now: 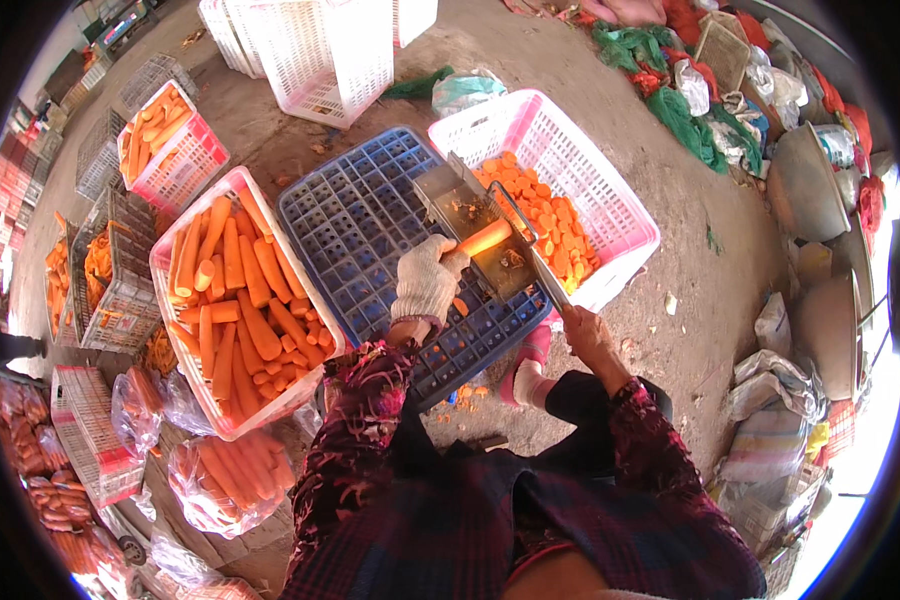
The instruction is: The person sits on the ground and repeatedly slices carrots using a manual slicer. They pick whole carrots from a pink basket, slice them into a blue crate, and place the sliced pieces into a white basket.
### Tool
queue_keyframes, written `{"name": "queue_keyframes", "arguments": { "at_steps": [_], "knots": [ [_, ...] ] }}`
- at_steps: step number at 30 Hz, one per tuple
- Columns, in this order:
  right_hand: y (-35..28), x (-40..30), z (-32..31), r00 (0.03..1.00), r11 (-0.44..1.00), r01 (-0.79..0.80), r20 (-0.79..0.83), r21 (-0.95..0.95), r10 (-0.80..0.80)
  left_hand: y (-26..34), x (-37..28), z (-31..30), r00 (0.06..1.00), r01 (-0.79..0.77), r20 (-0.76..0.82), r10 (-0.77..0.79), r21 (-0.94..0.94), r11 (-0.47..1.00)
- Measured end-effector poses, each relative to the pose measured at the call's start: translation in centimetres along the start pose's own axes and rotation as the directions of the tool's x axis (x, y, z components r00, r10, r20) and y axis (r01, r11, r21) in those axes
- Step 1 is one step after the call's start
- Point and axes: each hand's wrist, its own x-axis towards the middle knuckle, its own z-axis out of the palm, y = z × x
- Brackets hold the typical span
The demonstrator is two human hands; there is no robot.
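My left hand (429,279), in a whitish knitted glove, grips the near end of a peeled carrot (486,238). The carrot lies across a metal cutting tray (461,206), its far end close to a blade frame. My right hand (589,334), bare, is closed around the near end of the long metal blade or its handle (552,285). The tray rests on an upturned blue plastic crate (360,202). Beyond the blade, a pink and white crate (607,202) holds many round carrot slices (562,225).
At the left stands a pink-rimmed crate (166,300) of peeled carrots (251,330). Bagged carrots (229,480) lie nearer me. White crates (330,60) stand beyond the blue crate. Metal basins (806,184), sacks and green netting (679,124) line the right side.
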Motion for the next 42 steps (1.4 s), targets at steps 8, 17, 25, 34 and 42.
{"name": "queue_keyframes", "arguments": {
  "at_steps": [8, 17, 25, 34, 42],
  "knots": [
    [-3.0, -1.3, -1.9, 0.985, 0.964, 0.145, -0.063, -0.221, -0.163, -2.6, 1.4, 0.3, 0.966, -0.233, -0.055, 0.251, 0.229, 0.945],
    [-3.5, -1.3, -2.7, 0.718, 0.606, 0.442, -0.145, -0.662, -0.681, -1.1, 0.7, 0.2, 0.898, -0.337, -0.051, 0.437, 0.559, 0.758],
    [-0.9, -0.6, -2.2, 0.913, 0.898, 0.357, -0.11, -0.256, -0.394, -0.3, 0.9, 0.5, 0.891, -0.343, -0.028, 0.453, 0.613, 0.712],
    [-4.9, -1.5, -4.4, 0.995, 0.995, -0.065, 0.084, 0.071, 0.059, -1.2, 1.6, 0.9, 0.878, -0.357, -0.037, 0.478, 0.615, 0.703],
    [-1.9, -0.7, -2.2, 0.997, 1.0, 0.011, 0.074, 0.022, -0.013, -0.6, 2.0, 1.9, 0.864, -0.379, -0.011, 0.503, 0.645, 0.664]
  ]
}}
